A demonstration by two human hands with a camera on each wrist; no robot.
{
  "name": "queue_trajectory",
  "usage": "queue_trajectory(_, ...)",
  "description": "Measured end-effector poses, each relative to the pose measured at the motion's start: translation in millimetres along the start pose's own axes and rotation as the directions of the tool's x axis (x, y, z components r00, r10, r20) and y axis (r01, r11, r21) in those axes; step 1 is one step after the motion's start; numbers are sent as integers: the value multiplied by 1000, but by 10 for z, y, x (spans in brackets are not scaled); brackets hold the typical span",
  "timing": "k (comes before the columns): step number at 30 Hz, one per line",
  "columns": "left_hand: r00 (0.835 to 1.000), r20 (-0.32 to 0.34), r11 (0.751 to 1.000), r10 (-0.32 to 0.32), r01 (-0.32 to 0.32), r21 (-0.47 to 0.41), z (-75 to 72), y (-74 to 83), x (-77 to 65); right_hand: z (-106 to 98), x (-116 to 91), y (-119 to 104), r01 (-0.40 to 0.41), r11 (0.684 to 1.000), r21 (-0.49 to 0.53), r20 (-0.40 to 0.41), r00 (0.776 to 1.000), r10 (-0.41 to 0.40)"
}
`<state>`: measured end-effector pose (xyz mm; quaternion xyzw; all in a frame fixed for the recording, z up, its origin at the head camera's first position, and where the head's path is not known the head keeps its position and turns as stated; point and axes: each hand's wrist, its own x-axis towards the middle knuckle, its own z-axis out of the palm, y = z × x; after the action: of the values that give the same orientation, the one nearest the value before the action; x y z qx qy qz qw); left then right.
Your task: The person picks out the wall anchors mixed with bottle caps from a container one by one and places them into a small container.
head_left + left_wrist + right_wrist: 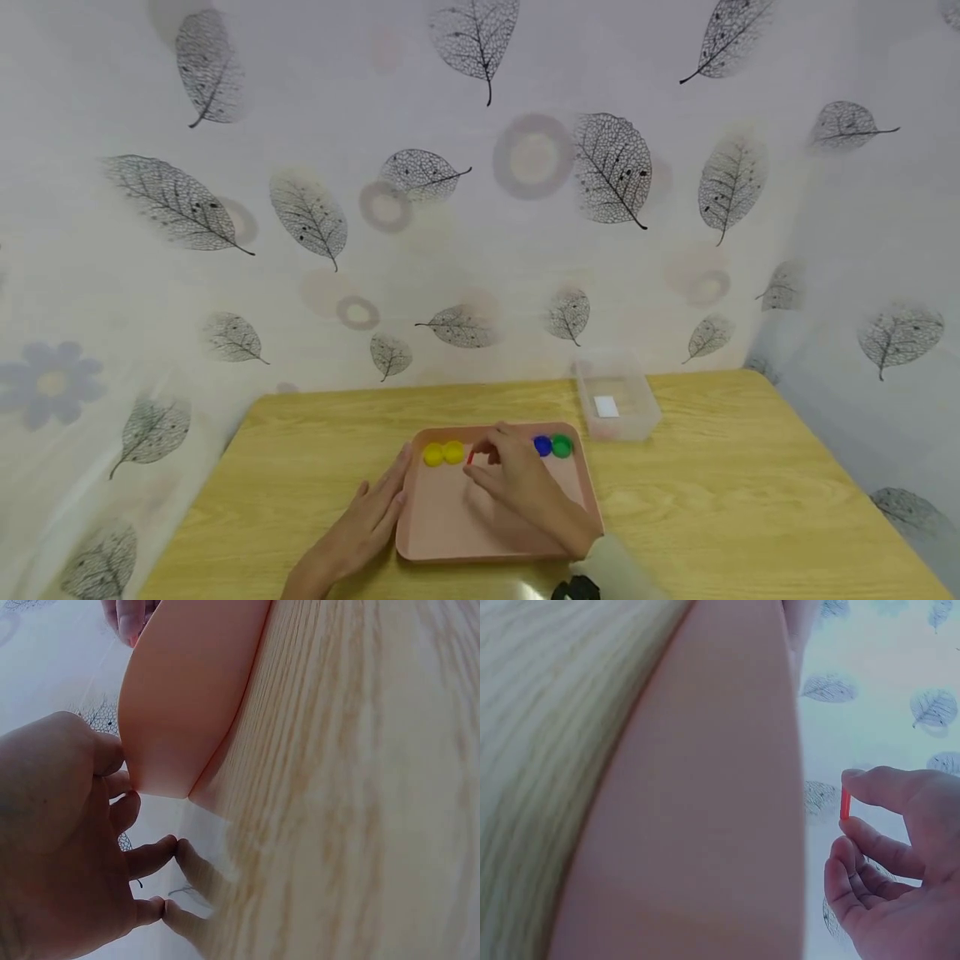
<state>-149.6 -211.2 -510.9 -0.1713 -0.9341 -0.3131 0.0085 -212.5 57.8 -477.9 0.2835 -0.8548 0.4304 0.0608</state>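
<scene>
Red piece (845, 803): pinched edge-on in right hand (525, 479), face hidden. Left hand (360, 527): fingers extended along tray (450, 525) side, gripping nothing.

A table (720, 492) bears a box (628, 427) and pink tray (450, 525).

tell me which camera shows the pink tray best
Head view: it shows the pink tray from above, most of its rim visible, though the right hand covers part. Both wrist views show only part of its outer side.

You face a pale wall (480, 258), printed dark skeleton leaves (613, 167), faint rings (532, 157), purplish flower (51, 383) far left; yellowish wood-grain counter (720, 492) in front of you.
</scene>
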Motion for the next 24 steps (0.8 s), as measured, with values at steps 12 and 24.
queue_trajectory(12, 999, 49, 1000, -23, 24, -20, -55, -11, -14, -421, 13, 40, 131, 985, -112, -205, 967, -152)
queue_trajectory(24, 999, 50, 1000, -7, 8, -22, -58, -34, -26, -741, -47, 222, 143, 988, -52, -264, 952, -151)
